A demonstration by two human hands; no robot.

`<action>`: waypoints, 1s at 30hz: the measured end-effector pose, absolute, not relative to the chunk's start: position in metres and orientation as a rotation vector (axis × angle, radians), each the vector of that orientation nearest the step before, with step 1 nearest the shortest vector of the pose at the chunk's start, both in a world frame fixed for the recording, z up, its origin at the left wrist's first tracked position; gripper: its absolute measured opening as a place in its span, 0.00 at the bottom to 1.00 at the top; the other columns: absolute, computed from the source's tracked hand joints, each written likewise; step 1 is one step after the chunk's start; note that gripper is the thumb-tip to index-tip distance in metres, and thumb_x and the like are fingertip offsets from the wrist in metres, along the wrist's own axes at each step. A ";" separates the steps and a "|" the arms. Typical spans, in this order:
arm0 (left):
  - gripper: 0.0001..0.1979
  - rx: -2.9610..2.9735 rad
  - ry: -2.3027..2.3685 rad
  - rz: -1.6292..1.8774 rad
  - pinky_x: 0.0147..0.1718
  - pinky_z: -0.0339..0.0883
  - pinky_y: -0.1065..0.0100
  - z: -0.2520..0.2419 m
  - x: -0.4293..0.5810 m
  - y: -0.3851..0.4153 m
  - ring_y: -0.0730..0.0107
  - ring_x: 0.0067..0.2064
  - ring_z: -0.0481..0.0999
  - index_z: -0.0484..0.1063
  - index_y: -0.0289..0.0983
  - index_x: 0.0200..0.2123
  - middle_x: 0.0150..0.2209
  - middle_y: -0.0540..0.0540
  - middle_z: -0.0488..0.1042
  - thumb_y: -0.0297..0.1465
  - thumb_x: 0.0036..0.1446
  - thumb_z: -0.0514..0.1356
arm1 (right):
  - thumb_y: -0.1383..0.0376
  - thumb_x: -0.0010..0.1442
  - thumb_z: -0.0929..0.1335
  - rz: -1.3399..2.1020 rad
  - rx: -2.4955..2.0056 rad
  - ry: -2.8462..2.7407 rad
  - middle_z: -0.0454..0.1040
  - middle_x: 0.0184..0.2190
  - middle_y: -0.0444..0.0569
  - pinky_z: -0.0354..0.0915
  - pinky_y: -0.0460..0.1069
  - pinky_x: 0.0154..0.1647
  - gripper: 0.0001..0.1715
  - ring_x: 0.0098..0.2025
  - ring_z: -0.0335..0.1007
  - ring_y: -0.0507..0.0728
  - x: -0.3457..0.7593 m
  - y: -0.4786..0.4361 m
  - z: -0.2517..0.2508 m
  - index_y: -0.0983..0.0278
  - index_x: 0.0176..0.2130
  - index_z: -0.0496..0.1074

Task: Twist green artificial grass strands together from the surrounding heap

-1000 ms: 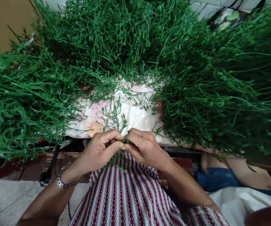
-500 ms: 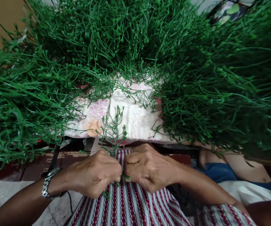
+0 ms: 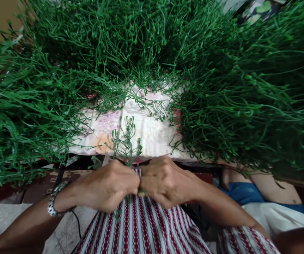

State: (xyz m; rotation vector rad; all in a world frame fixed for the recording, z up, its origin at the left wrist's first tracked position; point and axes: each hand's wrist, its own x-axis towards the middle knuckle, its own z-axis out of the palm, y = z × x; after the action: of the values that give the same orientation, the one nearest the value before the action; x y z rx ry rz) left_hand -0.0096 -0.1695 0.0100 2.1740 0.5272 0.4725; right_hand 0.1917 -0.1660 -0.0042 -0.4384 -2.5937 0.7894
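Observation:
My left hand point(image 3: 112, 185) is closed around a green, plastic-looking plant sprig point(image 3: 127, 144). The sprig's thin, forked stems with small tips fan out above my knuckles, and another bit of it hangs below the fist. Knuckle to knuckle with it, my right hand point(image 3: 168, 181) is closed too, pinching a small green plant piece point(image 3: 141, 193) that mostly hides behind the fingers. Both fists are held close to my lap, in front of a red-and-white striped garment point(image 3: 144, 229).
Heaps of similar green stems point(image 3: 247, 88) surround a flowered cloth point(image 3: 152, 134) on the table ahead. Below the cloth runs a dark red wooden edge point(image 3: 35, 188). A person's bare leg and blue clothing point(image 3: 247, 194) show at the right.
My two fists have come together and risen slightly, closing the small gap between them. The sprig in my left hand has shifted a little up and left.

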 end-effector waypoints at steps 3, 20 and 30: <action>0.11 2.236 0.325 0.329 0.19 0.51 0.69 0.016 -0.015 -0.180 0.74 0.20 0.58 0.61 0.36 0.22 0.18 0.51 0.62 0.16 0.44 0.48 | 0.68 0.55 0.60 1.031 -0.198 -2.619 0.59 0.19 0.40 0.50 0.46 0.23 0.12 0.22 0.54 0.48 0.195 -0.174 -0.001 0.63 0.20 0.58; 0.12 1.204 1.204 1.015 0.19 0.54 0.77 -0.006 0.010 -0.152 0.80 0.20 0.58 0.66 0.35 0.23 0.18 0.54 0.60 0.35 0.54 0.60 | 0.66 0.64 0.59 0.758 -0.944 -1.983 0.69 0.33 0.50 0.63 0.48 0.37 0.06 0.37 0.66 0.53 0.173 -0.150 -0.012 0.65 0.35 0.63; 0.07 1.407 1.324 1.170 0.21 0.56 0.76 -0.003 0.022 -0.154 0.80 0.22 0.61 0.69 0.35 0.25 0.20 0.55 0.64 0.29 0.55 0.58 | 0.62 0.60 0.65 1.027 -1.059 -1.785 0.65 0.32 0.45 0.59 0.43 0.33 0.12 0.32 0.62 0.49 0.159 -0.156 -0.024 0.66 0.42 0.61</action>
State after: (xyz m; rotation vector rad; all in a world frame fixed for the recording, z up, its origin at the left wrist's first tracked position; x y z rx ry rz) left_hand 0.0225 -0.1535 -0.0027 1.4068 1.3237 1.1704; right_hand 0.1594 -0.1561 -0.0237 -1.0586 -1.7852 1.0269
